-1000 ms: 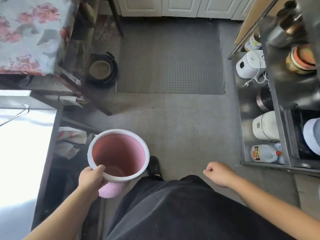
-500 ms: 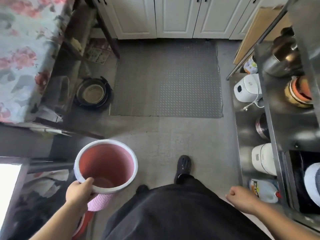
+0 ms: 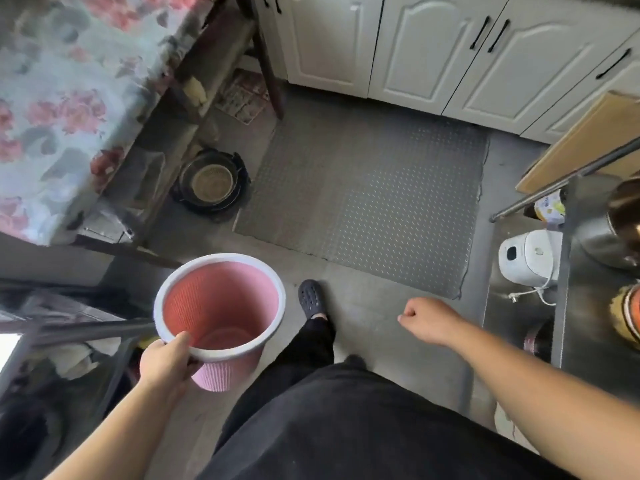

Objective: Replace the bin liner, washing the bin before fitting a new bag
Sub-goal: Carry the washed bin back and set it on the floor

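A pink ribbed bin (image 3: 221, 306) with a pale rim hangs off the floor at lower left, upright and with no liner inside. My left hand (image 3: 166, 363) grips its near rim, thumb over the edge. My right hand (image 3: 429, 323) swings free at the right in a loose fist, holding nothing. No bag is in sight.
A grey studded mat (image 3: 374, 206) lies ahead before white cabinets (image 3: 433, 53). A table with a floral cloth (image 3: 69, 98) stands at left, a dark pan (image 3: 211, 181) on the floor beside it. A steel rack (image 3: 568, 306) with cookers lines the right.
I have stepped forward toward the cabinets, one foot now ahead. The bin has travelled with my left hand. My right hand swung back and then forward again.
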A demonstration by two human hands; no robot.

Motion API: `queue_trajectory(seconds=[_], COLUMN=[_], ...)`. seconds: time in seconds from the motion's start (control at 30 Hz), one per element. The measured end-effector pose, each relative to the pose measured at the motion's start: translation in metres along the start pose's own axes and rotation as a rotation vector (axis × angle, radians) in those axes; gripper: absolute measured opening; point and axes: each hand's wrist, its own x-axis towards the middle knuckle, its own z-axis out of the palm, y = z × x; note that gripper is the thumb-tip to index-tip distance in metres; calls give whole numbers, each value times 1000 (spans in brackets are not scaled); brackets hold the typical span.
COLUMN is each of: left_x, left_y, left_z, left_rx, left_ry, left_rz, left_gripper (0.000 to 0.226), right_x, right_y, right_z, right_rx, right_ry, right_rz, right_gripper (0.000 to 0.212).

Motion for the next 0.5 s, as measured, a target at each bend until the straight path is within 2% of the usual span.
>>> queue_trajectory(seconds=[0.13,0.27,0.4,0.5], left_x=[26,45,61,68], left_y=[32,80,145,190], left_z=[20,32,53,74], left_rx=[-3,-8,-57,-47], left_ry=[4,-13,-19,-28], left_rz=[-43,-78,-50,-48], left_gripper=[19,16,13,13], right_x=[39,66,88,100], right_y=[-42,-59,-44,-19], right_z=[-49,-89,-122,-140], right_rx=[-73,-41,-31,-70], right_ry=[-13,-28,-7,-59], right_rz=[-52,-31,56,144], right_gripper=[26,27,27,26])
